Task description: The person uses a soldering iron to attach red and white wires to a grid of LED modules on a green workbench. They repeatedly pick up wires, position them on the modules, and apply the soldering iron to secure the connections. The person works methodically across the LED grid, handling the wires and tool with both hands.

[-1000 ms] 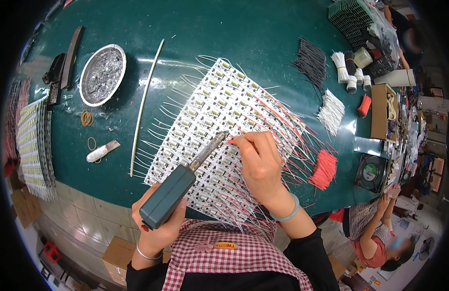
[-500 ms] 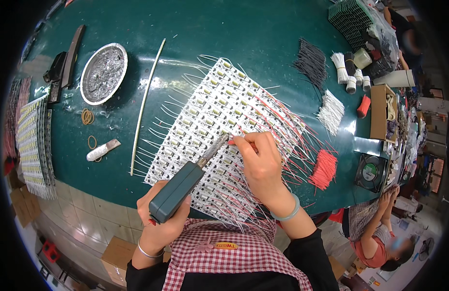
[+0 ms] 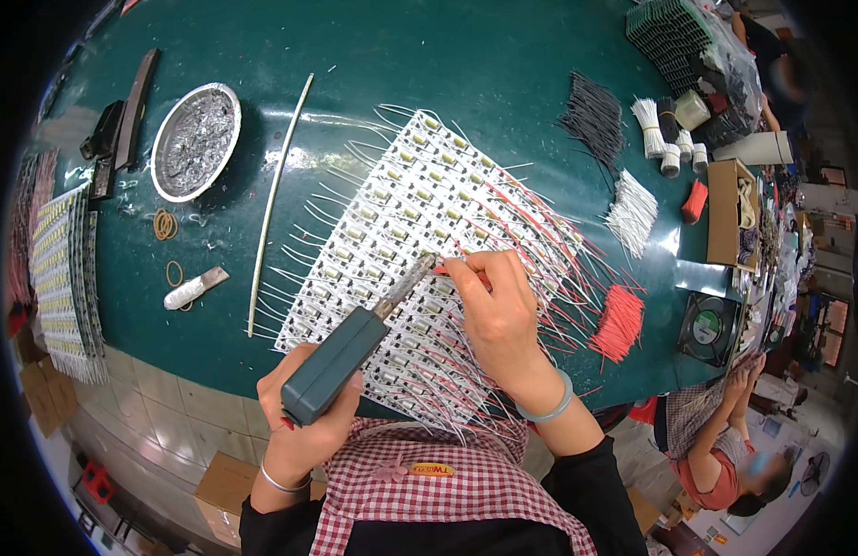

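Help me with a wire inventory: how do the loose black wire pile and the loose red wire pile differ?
Color: the black wire pile is black; the red wire pile is red.
Place: the black wire pile lies farther from the person; the red wire pile lies nearer, right of the right hand.
Look: the black wire pile appears larger; the red wire pile appears more compact.
Both lie on the green table.

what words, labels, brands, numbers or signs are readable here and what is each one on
yellow oval patch on the checked apron: red lettering, not copied out here
round green-and-white label on the black fan: too small to read
white circuit boards: any marks too small to read
elsewhere: any print too small or blurred to read
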A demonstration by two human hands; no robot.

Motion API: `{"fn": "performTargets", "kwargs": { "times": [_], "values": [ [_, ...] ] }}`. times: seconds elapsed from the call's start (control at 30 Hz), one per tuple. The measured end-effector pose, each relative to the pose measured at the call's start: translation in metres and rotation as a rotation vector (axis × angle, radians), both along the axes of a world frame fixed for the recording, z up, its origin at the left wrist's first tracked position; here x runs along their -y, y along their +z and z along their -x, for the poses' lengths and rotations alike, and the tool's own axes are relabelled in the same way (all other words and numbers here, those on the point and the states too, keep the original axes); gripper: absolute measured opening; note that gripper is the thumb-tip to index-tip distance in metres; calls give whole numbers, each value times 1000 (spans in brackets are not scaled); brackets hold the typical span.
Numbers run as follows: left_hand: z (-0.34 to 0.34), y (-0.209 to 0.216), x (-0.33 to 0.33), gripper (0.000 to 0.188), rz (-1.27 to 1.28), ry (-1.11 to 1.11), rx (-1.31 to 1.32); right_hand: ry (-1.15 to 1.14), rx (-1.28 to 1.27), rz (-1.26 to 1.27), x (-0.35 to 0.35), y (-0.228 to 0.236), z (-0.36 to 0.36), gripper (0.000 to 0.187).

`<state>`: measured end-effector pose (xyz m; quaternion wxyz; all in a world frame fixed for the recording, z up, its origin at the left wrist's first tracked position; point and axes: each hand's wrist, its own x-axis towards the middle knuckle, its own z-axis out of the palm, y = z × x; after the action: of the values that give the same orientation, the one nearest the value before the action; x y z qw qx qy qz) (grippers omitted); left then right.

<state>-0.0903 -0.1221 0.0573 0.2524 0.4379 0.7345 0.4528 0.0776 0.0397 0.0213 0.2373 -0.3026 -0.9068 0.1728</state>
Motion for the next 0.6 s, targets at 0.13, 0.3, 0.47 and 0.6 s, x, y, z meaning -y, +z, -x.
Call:
{"fn": "performTargets", "kwargs": {
  "times": [0.13,0.3,0.47,0.6],
  "values": [
    [-1,8,5,19,57,133,168,-6,6,0,0,2,0,30],
    [-2,6,19,24,94,250,395,-8,9,-2,1,1,0,30],
    [-6,5,25,27,116,299,475,-12,-14,-18,0,-1,2,29],
    [-6,3,27,27,102,281,429,-14,-42,-81,1,-2,0,28]
  ]
}}
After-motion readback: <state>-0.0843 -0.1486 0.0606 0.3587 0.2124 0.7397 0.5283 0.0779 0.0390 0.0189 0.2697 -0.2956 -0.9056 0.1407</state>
